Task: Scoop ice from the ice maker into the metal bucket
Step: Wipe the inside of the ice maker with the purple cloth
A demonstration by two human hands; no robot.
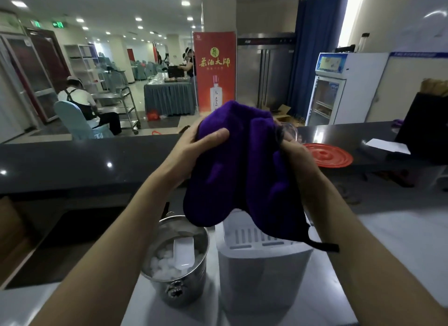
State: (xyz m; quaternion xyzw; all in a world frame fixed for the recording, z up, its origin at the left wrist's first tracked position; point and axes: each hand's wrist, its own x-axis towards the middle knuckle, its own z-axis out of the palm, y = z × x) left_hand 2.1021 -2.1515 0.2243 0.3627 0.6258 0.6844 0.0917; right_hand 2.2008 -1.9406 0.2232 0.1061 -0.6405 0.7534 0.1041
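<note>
A metal bucket (180,260) stands on the white counter below my arms, holding ice cubes (163,265) and a white scoop (183,253). Right of it sits the white ice maker (261,260). Both hands are raised above them at chest height. My left hand (201,141) grips a purple cloth (240,165) from the left. My right hand (292,147) holds a clear glass (289,129) wrapped in the same cloth, mostly hidden by it. The cloth hangs down over the ice maker's top.
A dark bar counter (72,160) runs across in front, with a red round lid (327,154) and a white paper (388,146) on it. Beyond are a dining hall, a seated person (84,102), a red banner (214,71) and a drinks fridge (324,92).
</note>
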